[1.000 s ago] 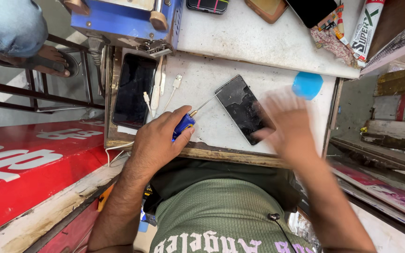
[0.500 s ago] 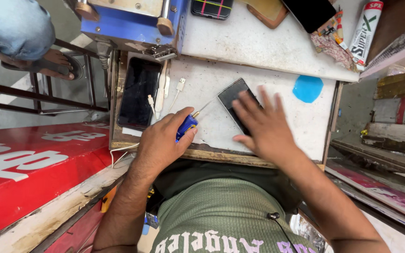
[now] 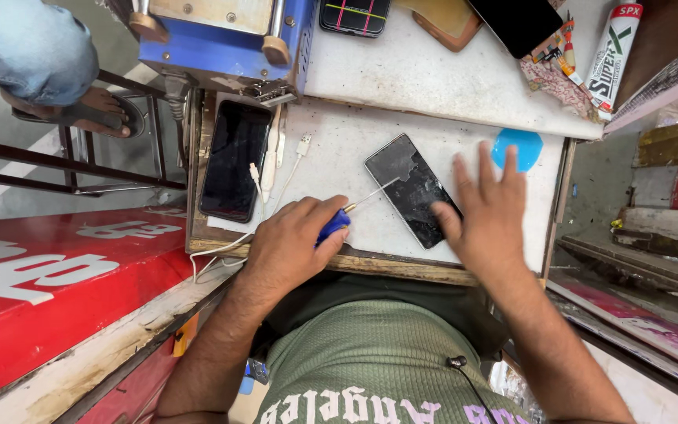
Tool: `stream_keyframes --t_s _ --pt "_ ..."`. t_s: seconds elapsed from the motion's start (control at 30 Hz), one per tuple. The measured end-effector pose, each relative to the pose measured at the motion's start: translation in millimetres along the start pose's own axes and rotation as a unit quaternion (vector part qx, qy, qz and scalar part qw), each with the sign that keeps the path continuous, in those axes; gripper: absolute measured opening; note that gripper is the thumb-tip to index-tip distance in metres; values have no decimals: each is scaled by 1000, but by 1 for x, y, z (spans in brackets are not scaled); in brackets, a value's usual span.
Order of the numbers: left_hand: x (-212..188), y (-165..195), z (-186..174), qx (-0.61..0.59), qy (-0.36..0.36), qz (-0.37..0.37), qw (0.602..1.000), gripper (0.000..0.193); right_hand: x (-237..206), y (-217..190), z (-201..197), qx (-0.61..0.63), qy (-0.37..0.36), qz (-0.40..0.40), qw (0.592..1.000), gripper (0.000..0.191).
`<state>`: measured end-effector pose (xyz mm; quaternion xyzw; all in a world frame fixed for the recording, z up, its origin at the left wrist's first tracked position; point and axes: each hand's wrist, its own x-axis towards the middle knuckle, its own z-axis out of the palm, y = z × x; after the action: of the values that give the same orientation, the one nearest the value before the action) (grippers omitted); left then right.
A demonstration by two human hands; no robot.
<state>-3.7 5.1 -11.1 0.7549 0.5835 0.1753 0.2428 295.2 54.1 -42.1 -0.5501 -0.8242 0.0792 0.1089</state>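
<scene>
Left hand [image 3: 296, 243] wrapped around a blue-handled screwdriver [image 3: 347, 213], tip pointing right and far toward the cracked phone [image 3: 412, 188]. Right hand [image 3: 488, 212] spread flat, fingers open, resting on the phone's near right corner. Phone on the white worktop [image 3: 339, 149], long axis slanting from far left to near right, between both hands.

Blue-handled screwdriver [image 3: 337, 222], thin metal tip on cracked dark phone [image 3: 412, 188], phone flat, angled on white worktop

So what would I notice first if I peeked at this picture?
Probably the cracked phone lying in the middle of the white table, with the right hand resting on its edge. The left hand holds a blue screwdriver pointing at it. Another dark phone lies further left.
</scene>
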Motion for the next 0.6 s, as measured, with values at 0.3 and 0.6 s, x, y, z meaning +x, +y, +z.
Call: stream_keyframes --t_s 0.3,0.6 --pt "9 4 5 48 -22 14 999 50 -13 9 -13 68 53 14 996 58" --pt "9 1 8 46 -10 20 999 53 -33 29 -4 4 -9 -6 1000 73"
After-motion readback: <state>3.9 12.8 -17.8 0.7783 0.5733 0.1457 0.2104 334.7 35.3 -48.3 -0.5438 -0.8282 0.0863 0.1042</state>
